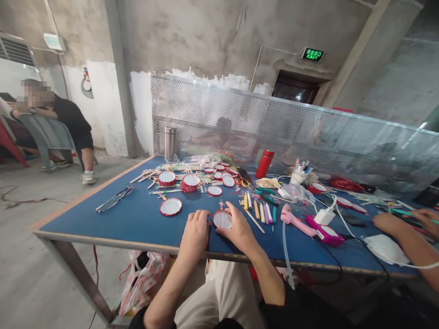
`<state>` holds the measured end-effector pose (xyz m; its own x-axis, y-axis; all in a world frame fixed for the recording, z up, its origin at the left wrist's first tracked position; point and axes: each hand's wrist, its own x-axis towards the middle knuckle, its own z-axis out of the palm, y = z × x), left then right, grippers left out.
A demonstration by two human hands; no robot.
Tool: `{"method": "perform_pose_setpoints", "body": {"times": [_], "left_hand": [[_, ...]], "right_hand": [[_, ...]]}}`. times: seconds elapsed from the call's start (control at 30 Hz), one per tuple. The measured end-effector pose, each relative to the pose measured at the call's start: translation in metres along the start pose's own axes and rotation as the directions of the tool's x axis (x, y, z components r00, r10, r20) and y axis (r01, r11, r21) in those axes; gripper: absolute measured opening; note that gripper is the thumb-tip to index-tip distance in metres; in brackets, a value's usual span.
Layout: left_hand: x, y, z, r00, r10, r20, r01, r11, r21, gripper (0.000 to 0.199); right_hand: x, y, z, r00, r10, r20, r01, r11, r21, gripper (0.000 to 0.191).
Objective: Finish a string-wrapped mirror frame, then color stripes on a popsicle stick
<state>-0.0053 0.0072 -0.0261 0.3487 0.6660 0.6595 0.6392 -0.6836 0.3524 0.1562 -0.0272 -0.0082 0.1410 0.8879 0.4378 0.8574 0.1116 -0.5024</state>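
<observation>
My right hand point(239, 228) holds a small round disc point(222, 220) with a red rim and pale face by its right side, thumb at the near edge and fingers at the far edge. A short clear strip stands at the disc's far side. Just left of it, my left hand point(195, 232) rests on the blue table with loosely bent fingers and nothing visible in it; its palm side is hidden. Another red-rimmed disc point(170, 207) lies farther left. Beyond are a single disc point(214, 191) and two red-rimmed stacks point(190, 183) point(167, 178).
Glasses point(115, 199) lie left on the table point(137, 219). Colored sticks point(262, 212), a pink glue gun point(297, 221), a magenta power strip point(324, 230) and cables are right. A red bottle point(264, 163) and steel flask point(170, 144) stand behind. Another person's hands point(391, 224) are far right.
</observation>
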Motion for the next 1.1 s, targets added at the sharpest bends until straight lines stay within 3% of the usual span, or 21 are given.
{"method": "perform_pose_setpoints", "body": {"times": [0.67,1.1], "left_hand": [[0.0020,0.0031,-0.0033,0.988,-0.041,0.150,0.031,0.997,0.073,0.020],[0.0023,0.0021,-0.0032,0.988,-0.024,0.154,0.011,0.996,0.088,0.018]], "right_hand": [[-0.0019,-0.0056,-0.0078,0.987,0.052,0.151,-0.052,0.999,-0.006,0.086],[-0.0031,-0.0026,-0.0064,0.990,0.015,0.143,-0.018,1.000,0.015,0.085]]}}
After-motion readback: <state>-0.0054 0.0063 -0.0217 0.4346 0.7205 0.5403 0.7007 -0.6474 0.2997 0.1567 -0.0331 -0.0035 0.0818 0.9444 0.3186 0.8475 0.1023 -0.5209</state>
